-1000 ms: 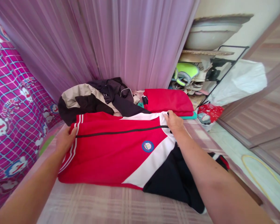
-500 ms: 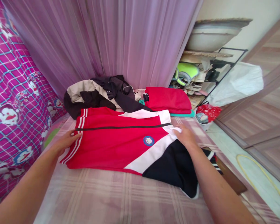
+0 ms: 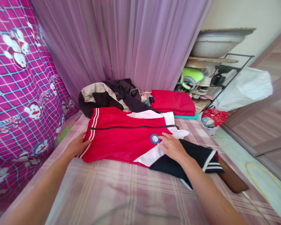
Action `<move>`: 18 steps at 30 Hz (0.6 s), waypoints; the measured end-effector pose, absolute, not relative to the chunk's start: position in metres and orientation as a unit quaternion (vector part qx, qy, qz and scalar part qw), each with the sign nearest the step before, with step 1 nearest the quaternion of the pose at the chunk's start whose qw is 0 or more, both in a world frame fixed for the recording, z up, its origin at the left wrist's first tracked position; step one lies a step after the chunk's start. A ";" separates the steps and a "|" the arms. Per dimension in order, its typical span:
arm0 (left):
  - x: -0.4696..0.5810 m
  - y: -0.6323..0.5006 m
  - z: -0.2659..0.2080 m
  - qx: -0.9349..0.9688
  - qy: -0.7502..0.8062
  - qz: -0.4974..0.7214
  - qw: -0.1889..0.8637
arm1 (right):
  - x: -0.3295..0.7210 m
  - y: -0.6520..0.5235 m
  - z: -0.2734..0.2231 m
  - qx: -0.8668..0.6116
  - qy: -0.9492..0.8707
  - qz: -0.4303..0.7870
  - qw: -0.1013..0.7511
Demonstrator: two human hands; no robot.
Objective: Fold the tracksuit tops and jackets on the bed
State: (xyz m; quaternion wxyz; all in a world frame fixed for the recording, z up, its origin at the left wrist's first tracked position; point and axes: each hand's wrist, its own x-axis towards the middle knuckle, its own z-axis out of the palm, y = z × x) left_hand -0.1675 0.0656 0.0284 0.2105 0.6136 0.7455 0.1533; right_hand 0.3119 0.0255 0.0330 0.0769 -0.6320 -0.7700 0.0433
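A red, white and black zip jacket lies spread on the plaid sheet, its dark zipper running lengthwise and its striped hem on the left. My left hand is at that hem, fingers stretched over the white stripes. Over the chest, beside the round blue badge, my right hand has its fingers apart with nothing in them. The jacket's black sleeve extends to the right, partly behind my right forearm. Its white collar points right.
Behind the jacket lie a heap of dark and beige clothes and a folded red garment. A brown flat object rests near the right edge of the plaid sheet. Beyond stand a shoe rack and a white bag.
My right hand has let go of the white collar and moved left over the chest badge. The black sleeve now lies stretched further right. The camera view has shifted slightly left.
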 end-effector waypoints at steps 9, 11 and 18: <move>-0.167 0.064 0.032 0.608 0.789 -0.014 0.084 | 0.309 0.011 0.001 -0.617 -0.781 0.036 0.088; -0.167 0.067 0.035 0.609 0.790 -0.033 0.070 | 0.308 0.008 -0.001 -0.620 -0.778 0.017 0.099; -0.167 0.099 0.042 0.620 0.778 0.054 0.088 | 0.305 0.006 -0.007 -0.624 -0.775 -0.005 0.105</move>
